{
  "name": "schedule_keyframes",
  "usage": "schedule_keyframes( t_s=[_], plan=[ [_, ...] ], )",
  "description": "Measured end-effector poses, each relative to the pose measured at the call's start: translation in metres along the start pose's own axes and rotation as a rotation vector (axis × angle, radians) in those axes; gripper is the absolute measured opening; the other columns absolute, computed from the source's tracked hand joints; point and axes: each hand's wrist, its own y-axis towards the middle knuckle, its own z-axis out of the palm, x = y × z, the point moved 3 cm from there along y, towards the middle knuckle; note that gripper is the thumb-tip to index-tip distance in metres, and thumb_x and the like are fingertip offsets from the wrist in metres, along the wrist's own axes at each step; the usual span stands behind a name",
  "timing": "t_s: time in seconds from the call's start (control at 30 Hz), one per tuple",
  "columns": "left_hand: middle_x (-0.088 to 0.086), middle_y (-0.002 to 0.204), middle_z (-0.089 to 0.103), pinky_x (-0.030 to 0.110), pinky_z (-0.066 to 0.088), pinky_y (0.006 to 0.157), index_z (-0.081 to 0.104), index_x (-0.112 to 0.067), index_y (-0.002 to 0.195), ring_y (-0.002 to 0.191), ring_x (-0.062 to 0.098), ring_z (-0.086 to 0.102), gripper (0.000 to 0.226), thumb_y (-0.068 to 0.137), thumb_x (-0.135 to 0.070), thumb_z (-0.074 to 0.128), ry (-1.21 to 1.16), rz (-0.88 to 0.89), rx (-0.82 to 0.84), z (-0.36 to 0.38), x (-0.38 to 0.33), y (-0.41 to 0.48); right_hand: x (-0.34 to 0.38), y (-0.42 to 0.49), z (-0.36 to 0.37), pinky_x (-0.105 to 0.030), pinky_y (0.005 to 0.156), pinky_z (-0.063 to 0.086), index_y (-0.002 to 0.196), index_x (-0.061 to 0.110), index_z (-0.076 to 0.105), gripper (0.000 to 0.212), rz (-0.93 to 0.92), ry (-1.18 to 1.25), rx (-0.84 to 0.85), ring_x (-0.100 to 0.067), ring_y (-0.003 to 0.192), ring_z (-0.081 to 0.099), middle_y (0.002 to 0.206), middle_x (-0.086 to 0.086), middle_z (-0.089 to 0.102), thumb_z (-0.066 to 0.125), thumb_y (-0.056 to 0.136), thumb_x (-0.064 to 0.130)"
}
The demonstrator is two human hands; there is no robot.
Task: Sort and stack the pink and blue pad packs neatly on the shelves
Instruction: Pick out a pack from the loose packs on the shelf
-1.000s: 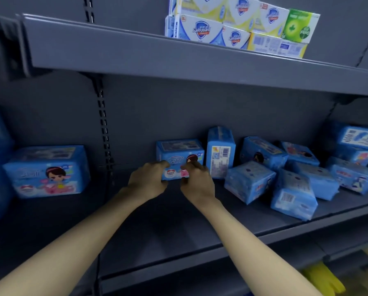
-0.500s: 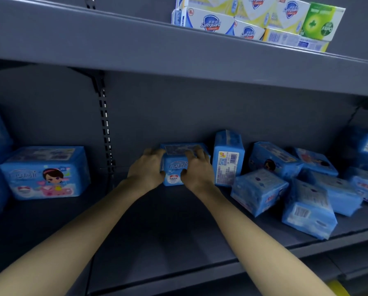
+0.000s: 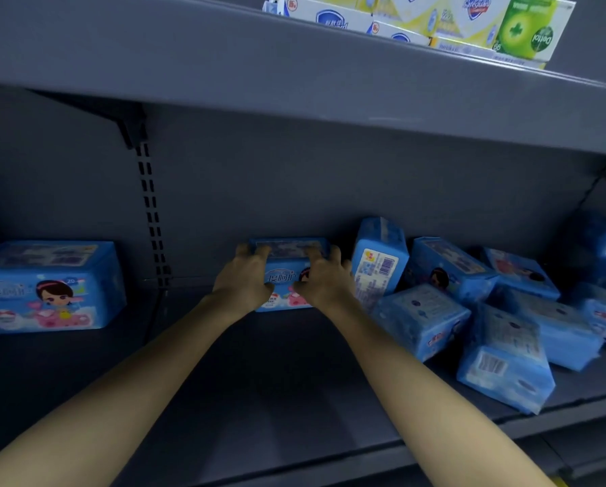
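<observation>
A blue pad pack (image 3: 287,275) stands upright at the back of the grey shelf (image 3: 276,381), close to the rear wall. My left hand (image 3: 245,279) grips its left side and my right hand (image 3: 324,281) grips its right side, fingers curled over the top edge. Right beside it stands another blue pack on end (image 3: 378,258). Further right, several blue packs lie jumbled (image 3: 498,332). A larger blue pack with a cartoon girl (image 3: 48,286) stands alone at the left.
The upper shelf (image 3: 294,82) overhangs close above, carrying soap boxes (image 3: 435,19) and a green box (image 3: 530,29). A slotted upright rail (image 3: 152,219) divides the back wall. Bare shelf lies in front of my hands.
Both hands have shifted from the pack's front to its sides and top, and the pack has gone further back toward the wall. The view has moved closer.
</observation>
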Motion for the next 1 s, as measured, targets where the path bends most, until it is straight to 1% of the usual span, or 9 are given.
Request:
schedule_keyframes(
  t_s=[0.1,0.27,0.37,0.43,0.53,0.6,0.77,0.87,1.0],
  plan=[
    [0.016,0.135,0.034,0.034,0.047,0.090,0.032,-0.012,0.140,0.114,0.030,0.051,0.064,0.085,-0.018,0.065,-0.016,-0.026,-0.002,0.002,0.000,0.005,-0.005,0.001,-0.002,-0.042,0.096,0.042,0.145,0.026,0.025,0.071,-0.010,0.064,0.011,-0.037,0.130,0.029,0.149,-0.012,0.014,0.064,0.087,0.034],
    [0.016,0.131,0.044,0.034,0.045,0.091,0.033,-0.011,0.140,0.115,0.028,0.051,0.065,0.084,-0.019,0.067,-0.046,-0.048,-0.022,0.005,0.001,0.008,-0.003,0.003,0.001,-0.039,0.099,0.041,0.141,0.020,0.032,0.067,-0.027,0.150,-0.004,-0.038,0.124,0.038,0.148,-0.014,0.014,0.067,0.085,0.028],
    [0.016,0.126,0.051,0.033,0.048,0.089,0.036,-0.010,0.138,0.110,0.027,0.055,0.063,0.083,-0.018,0.068,-0.064,-0.056,-0.040,0.004,0.001,0.008,-0.003,0.006,0.002,-0.038,0.099,0.043,0.139,0.019,0.035,0.066,-0.023,0.209,0.000,-0.037,0.122,0.041,0.147,-0.015,0.013,0.070,0.083,0.026],
    [0.016,0.123,0.055,0.033,0.050,0.087,0.038,-0.008,0.136,0.107,0.026,0.057,0.061,0.083,-0.016,0.068,-0.084,-0.055,-0.052,0.003,0.001,0.007,-0.004,0.008,0.003,-0.039,0.100,0.043,0.139,0.020,0.036,0.067,-0.011,0.236,0.004,-0.038,0.122,0.042,0.147,-0.016,0.014,0.070,0.082,0.026],
    [0.015,0.122,0.058,0.032,0.050,0.086,0.038,-0.006,0.136,0.106,0.026,0.059,0.059,0.084,-0.016,0.067,-0.095,-0.058,-0.058,0.003,-0.001,0.007,-0.004,0.009,0.005,-0.040,0.100,0.043,0.140,0.020,0.036,0.068,-0.001,0.258,-0.005,-0.037,0.121,0.042,0.142,-0.017,0.023,0.071,0.081,0.024],
    [0.015,0.122,0.058,0.033,0.050,0.086,0.039,-0.006,0.135,0.105,0.026,0.060,0.058,0.084,-0.015,0.066,-0.106,-0.057,-0.061,0.004,-0.002,0.007,-0.004,0.009,0.005,-0.039,0.100,0.042,0.140,0.020,0.035,0.069,-0.002,0.260,-0.017,-0.036,0.122,0.040,0.140,-0.016,0.025,0.071,0.082,0.023],
    [0.015,0.115,0.061,0.036,0.050,0.084,0.050,-0.005,0.125,0.102,0.028,0.059,0.048,0.081,-0.010,0.067,-0.121,-0.070,-0.131,0.006,-0.003,0.008,-0.003,0.008,0.005,-0.040,0.100,0.044,0.136,0.018,0.041,0.060,-0.007,0.274,-0.058,-0.035,0.118,0.043,0.138,-0.016,0.029,0.068,0.082,0.018],
    [0.015,0.114,0.061,0.032,0.049,0.080,0.052,-0.005,0.123,0.101,0.027,0.059,0.047,0.079,-0.011,0.068,-0.131,-0.084,-0.156,0.008,-0.004,0.006,-0.003,0.005,0.005,-0.038,0.099,0.044,0.135,0.017,0.043,0.058,-0.014,0.296,-0.092,-0.035,0.117,0.044,0.137,-0.016,0.031,0.066,0.082,0.014],
    [0.014,0.119,0.055,0.026,0.041,0.074,0.050,-0.007,0.125,0.103,0.028,0.057,0.052,0.077,-0.015,0.071,-0.119,-0.121,-0.168,0.008,-0.003,0.003,0.001,-0.002,0.004,-0.035,0.101,0.038,0.137,0.018,0.041,0.061,-0.034,0.304,-0.127,-0.034,0.122,0.036,0.137,-0.015,0.031,0.066,0.081,0.014]
  ],
)
